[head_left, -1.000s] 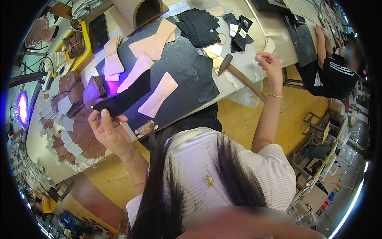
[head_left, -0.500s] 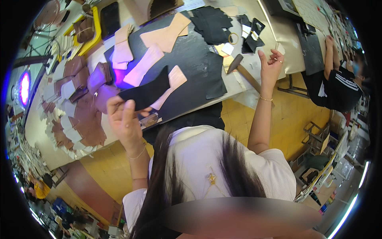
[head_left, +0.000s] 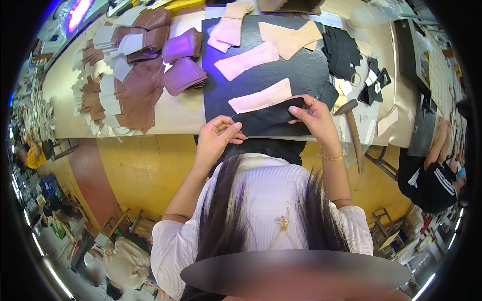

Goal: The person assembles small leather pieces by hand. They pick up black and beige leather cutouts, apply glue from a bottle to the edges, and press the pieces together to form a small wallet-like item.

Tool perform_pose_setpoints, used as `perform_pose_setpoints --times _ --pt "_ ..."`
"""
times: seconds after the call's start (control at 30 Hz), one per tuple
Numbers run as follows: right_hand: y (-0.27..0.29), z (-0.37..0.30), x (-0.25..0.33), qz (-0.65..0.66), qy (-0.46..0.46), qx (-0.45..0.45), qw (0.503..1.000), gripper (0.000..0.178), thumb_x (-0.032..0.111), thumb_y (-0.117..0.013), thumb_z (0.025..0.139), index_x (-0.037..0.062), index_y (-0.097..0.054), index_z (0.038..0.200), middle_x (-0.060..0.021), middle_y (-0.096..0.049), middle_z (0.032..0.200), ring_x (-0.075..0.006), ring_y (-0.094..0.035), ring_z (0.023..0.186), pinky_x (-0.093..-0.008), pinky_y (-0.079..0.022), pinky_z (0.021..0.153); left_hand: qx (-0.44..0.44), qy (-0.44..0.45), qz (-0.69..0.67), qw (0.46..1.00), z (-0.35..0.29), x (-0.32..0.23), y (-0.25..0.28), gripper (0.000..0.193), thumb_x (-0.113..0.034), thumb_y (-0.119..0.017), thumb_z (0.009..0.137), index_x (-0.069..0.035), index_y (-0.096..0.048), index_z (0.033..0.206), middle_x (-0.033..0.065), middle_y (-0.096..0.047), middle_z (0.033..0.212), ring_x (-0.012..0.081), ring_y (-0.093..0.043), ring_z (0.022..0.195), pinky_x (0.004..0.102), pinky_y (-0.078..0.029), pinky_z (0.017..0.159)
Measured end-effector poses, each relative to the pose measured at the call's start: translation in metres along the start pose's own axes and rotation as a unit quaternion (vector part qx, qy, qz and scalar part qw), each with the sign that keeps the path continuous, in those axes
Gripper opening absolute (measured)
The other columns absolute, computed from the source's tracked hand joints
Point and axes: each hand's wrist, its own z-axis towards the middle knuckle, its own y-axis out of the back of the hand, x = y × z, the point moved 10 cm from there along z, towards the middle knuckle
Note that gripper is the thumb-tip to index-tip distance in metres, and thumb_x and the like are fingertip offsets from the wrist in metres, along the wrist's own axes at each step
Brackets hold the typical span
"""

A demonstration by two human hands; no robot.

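A thin black cut piece (head_left: 268, 119) is stretched between my two hands at the table's front edge. My left hand (head_left: 221, 131) pinches its left end, and my right hand (head_left: 314, 118) grips the right end with thumb on top. Just beyond it lies a pale pink-beige cut piece (head_left: 261, 96), partly covered by the black one. It rests on a black mat (head_left: 216, 103). Farther back on the mat are another pale piece (head_left: 246, 60), crossed pale pieces (head_left: 288, 39) and a small pile of pale pieces (head_left: 231, 27).
Left of the mat lie stacked brown pieces (head_left: 183, 78) and fanned brown-and-white pieces (head_left: 133, 95). At right are black pieces (head_left: 341, 52), a yellow tape ring (head_left: 355, 79) and a hammer (head_left: 354, 133) whose handle overhangs the edge. Another person (head_left: 432, 175) sits at far right.
My right hand, raised and empty before, now holds the right end of the black piece. My left hand has brought that piece toward the front edge. The view has turned.
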Motion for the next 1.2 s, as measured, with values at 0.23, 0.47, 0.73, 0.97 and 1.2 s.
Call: perform_pose_setpoints --times 0.23,0.47,0.73,0.97,1.2 --pt "0.024 0.025 0.002 -0.151 -0.016 -0.113 0.982 0.021 0.014 -0.077 0.086 -0.0039 -0.065 0.089 -0.0054 -0.067 0.071 -0.0085 -0.065 0.058 -0.0213 -0.053 0.051 0.012 0.043 0.029 0.999 0.03 0.008 0.01 0.021 -0.017 -0.065 0.095 0.003 -0.061 0.094 0.0145 -0.069 0.08 0.0211 -0.072 0.068 0.0279 -0.058 0.058" --pt "0.023 0.035 0.012 -0.234 -0.01 -0.131 0.963 0.023 0.018 -0.075 0.088 -0.0026 -0.066 0.087 -0.0039 -0.066 0.066 -0.0081 -0.064 0.052 -0.0205 -0.048 0.046 -0.004 0.075 0.068 0.995 0.039 0.009 0.015 0.026 -0.023 -0.067 0.095 0.003 -0.061 0.093 0.0131 -0.069 0.074 0.0204 -0.071 0.06 0.0256 -0.055 0.051" --pt "0.02 0.034 0.017 -0.282 -0.027 -0.138 0.949 0.024 0.021 -0.073 0.089 -0.0024 -0.067 0.088 -0.0039 -0.065 0.064 -0.0079 -0.062 0.049 -0.0211 -0.047 0.045 -0.021 0.073 0.083 0.994 0.039 0.009 0.014 0.026 -0.023 -0.066 0.095 0.003 -0.061 0.093 0.0122 -0.068 0.072 0.019 -0.07 0.058 0.0248 -0.054 0.05" --pt "0.02 0.035 0.018 -0.289 -0.029 -0.142 0.946 0.024 0.021 -0.073 0.089 -0.0023 -0.067 0.087 -0.0044 -0.064 0.063 -0.0084 -0.062 0.048 -0.0217 -0.047 0.044 -0.034 0.066 0.098 0.992 0.039 0.007 0.014 0.025 -0.021 -0.067 0.095 0.003 -0.06 0.091 0.0123 -0.068 0.071 0.0184 -0.069 0.056 0.0248 -0.053 0.049" --pt "0.019 0.035 0.019 -0.293 -0.017 -0.146 0.945 0.024 0.021 -0.073 0.089 -0.002 -0.067 0.087 -0.0042 -0.065 0.063 -0.0085 -0.062 0.048 -0.0217 -0.047 0.044 -0.033 0.064 0.095 0.993 0.04 0.009 0.014 0.025 -0.021 -0.067 0.095 0.003 -0.06 0.091 0.0122 -0.068 0.071 0.0183 -0.069 0.056 0.0248 -0.053 0.048"
